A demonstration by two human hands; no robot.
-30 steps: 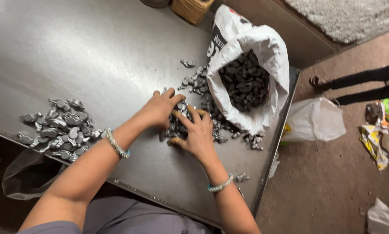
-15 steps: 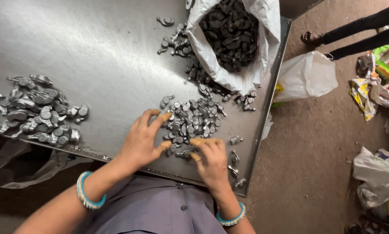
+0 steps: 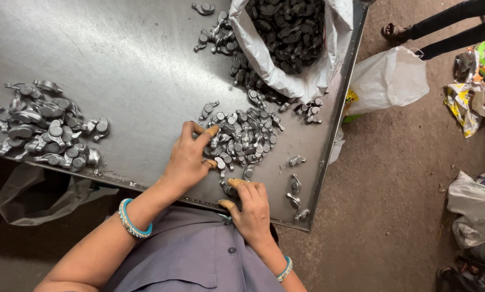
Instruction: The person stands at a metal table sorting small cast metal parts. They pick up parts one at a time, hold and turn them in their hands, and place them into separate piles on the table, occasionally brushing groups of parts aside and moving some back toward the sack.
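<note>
Item: our left hand (image 3: 187,157), fingers spread and loosely curled, fingertips resting on the near-left edge of the middle heap of small grey metal parts (image 3: 242,138); nothing clamped that we can see.

Item: our right hand (image 3: 251,210), at the table's near edge just below that heap, fingers bent down over a few loose parts; whether they pinch one we cannot tell.

Item: the heap itself, on the steel table (image 3: 118,48), between our hands and the sack.

Item: white woven sack (image 3: 302,81), open, lying beyond the heap at the table's far right, full of dark parts (image 3: 288,27), some spilled at its mouth.

Item: second pile of parts (image 3: 42,127), well left of the heap, near the table's front edge.

Item: stray parts (image 3: 295,184) right of the heap.

Item: white plastic bag (image 3: 388,78) on the floor, right of the table.

Item: another person's feet (image 3: 399,32) beyond that bag.
</note>
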